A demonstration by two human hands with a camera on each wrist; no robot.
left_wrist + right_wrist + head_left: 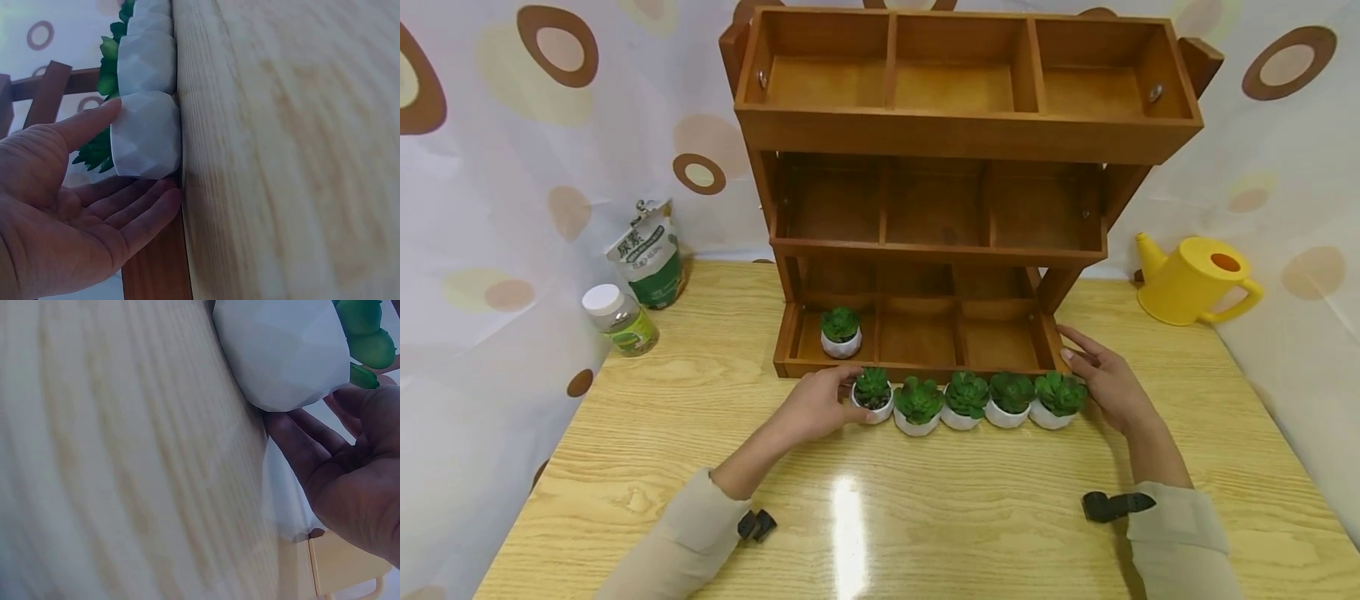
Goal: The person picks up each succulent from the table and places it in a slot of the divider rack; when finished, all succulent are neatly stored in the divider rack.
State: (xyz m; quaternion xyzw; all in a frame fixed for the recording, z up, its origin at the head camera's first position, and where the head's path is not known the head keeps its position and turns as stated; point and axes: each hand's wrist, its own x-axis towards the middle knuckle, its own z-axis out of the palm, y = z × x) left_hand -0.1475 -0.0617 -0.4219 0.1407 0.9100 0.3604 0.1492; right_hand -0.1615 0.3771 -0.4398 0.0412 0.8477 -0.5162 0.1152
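Several small potted succulents stand in a row before the shelf's lowest tier. My left hand (pixel 820 406) holds the leftmost potted succulent (pixel 872 395), its thumb at the front and its fingers along the left side and back; the white faceted pot (pixel 147 134) shows in the left wrist view. At the row's other end my right hand (pixel 1108 383) has its fingers extended beside the rightmost potted succulent (pixel 1057 400) and near the shelf's right end. In the right wrist view, its fingertips are right at the pot (pixel 284 353). Another potted succulent (pixel 841 333) sits in the lowest tier's left compartment.
The brown wooden shelf (pixel 970 133) has three tiers with compartments and stands against the patterned backdrop. A yellow watering can (pixel 1187 287) is at the right. A white-lidded jar (pixel 628 325) and a clipped green-and-white pouch (pixel 655 262) stand at the left on the wooden table (pixel 962 508).
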